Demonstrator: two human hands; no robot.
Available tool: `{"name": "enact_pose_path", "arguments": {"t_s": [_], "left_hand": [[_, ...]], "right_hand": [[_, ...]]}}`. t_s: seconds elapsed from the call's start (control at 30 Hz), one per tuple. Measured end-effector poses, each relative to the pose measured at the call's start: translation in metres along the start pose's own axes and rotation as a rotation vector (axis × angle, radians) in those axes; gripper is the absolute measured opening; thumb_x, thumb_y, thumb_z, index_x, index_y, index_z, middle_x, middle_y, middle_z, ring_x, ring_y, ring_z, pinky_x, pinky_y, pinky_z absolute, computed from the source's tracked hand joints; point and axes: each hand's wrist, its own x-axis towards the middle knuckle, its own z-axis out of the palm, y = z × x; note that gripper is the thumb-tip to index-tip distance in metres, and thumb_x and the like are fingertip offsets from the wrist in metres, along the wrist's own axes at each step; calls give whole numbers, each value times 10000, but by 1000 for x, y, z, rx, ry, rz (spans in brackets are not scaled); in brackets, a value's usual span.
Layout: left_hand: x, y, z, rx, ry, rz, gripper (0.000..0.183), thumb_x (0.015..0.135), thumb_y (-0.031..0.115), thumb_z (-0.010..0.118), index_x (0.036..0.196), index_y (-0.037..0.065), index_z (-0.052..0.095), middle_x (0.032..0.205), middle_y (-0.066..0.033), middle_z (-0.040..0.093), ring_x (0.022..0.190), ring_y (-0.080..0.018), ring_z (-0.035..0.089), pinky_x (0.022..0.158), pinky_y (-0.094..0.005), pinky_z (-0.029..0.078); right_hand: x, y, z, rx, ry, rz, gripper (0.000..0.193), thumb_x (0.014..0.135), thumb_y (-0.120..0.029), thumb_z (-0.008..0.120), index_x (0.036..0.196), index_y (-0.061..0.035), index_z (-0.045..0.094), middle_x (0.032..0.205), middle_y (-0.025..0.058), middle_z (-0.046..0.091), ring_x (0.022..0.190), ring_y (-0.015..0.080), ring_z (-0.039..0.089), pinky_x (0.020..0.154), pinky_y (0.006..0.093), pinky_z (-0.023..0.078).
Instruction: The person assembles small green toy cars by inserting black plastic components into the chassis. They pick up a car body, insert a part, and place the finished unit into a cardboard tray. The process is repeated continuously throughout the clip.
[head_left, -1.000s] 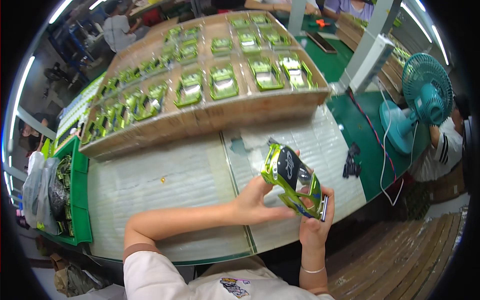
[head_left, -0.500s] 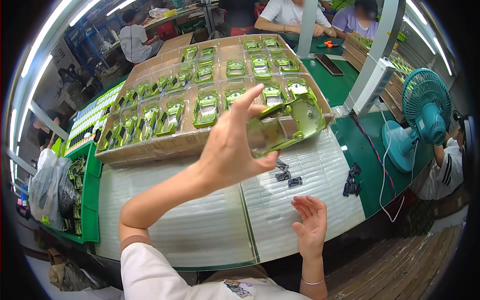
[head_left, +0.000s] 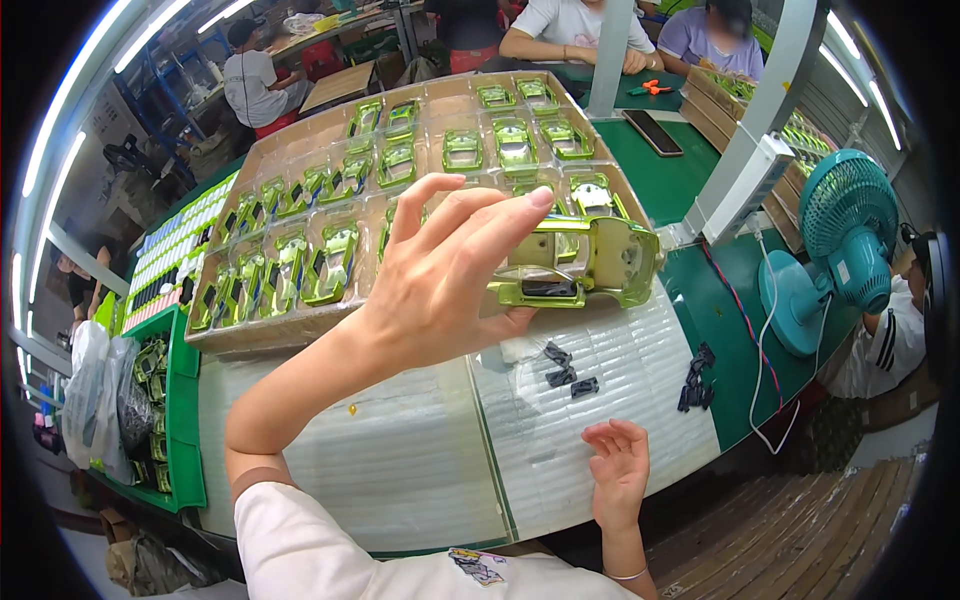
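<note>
My left hand (head_left: 430,275) is raised over the work table, thumb and fingers pinching a clear green plastic housing (head_left: 622,258) by its left part. The housing is a frame with a wide opening and a cup-shaped end pointing right. A dark piece shows along its lower side. Below it, on white foam sheeting (head_left: 340,450), lie several small black clip-like parts (head_left: 584,387). My right hand (head_left: 618,465) rests near the front edge of the foam, palm up, fingers loosely bent and apart, holding nothing.
A divided cardboard box (head_left: 270,343) with similar green housings stands behind my left hand. At left is a green crate (head_left: 185,420) of parts with plastic bags (head_left: 90,385). More black parts (head_left: 697,378), a teal fan (head_left: 850,230), a cable and a phone (head_left: 652,132) are right. Several people sit beyond.
My left hand has turned the housing so its opening faces differently, and the hand's back shows more. My right hand stays nearly in place. The view has shifted slightly.
</note>
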Motion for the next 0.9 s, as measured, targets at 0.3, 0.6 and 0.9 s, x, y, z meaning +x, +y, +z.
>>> {"name": "enact_pose_path", "arguments": {"t_s": [0.3, 0.6, 0.9], "left_hand": [[37, -202, 81, 250, -317, -942, 788, 649, 434, 679, 1192, -36, 352, 940, -268, 608, 895, -388, 602, 766, -438, 489], [53, -308, 170, 246, -367, -1415, 804, 677, 482, 701, 1227, -7, 377, 1212, -145, 528, 1105, -273, 529, 901, -390, 450], [7, -313, 138, 523, -655, -1468, 499, 703, 382, 681, 1117, 118, 594, 1205, -81, 552, 1125, -231, 521, 912, -339, 422]], "right_hand": [[4, 0, -3, 31, 10, 88, 324, 774, 32, 585, 1066, 4, 447, 1000, 129, 552, 972, 219, 545, 911, 354, 409], [-2, 8, -10, 39, 44, 106, 299, 781, 30, 580, 1054, 4, 460, 994, 137, 559, 958, 233, 561, 893, 365, 428], [-1, 8, -13, 20, 26, 106, 264, 788, 36, 568, 1034, 2, 479, 999, 133, 553, 953, 231, 558, 893, 370, 428]]}}
